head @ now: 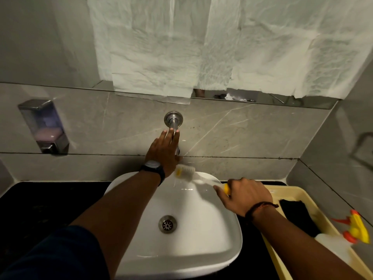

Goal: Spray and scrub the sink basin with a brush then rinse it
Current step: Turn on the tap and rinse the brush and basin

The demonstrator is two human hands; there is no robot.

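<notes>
Gripping a white brush by its yellow handle, the right hand is clamped at the sink's 2 o'clock rim, bristles pointing toward 12 under the tap. The left hand lies flat on the tap, fingers apart. At 3 o'clock a cream tray on the dark surface holds a black cloth and a spray bottle.

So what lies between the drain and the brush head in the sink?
Only bare white basin wall, in the head view, between the drain and the brush head; water falls there.
</notes>
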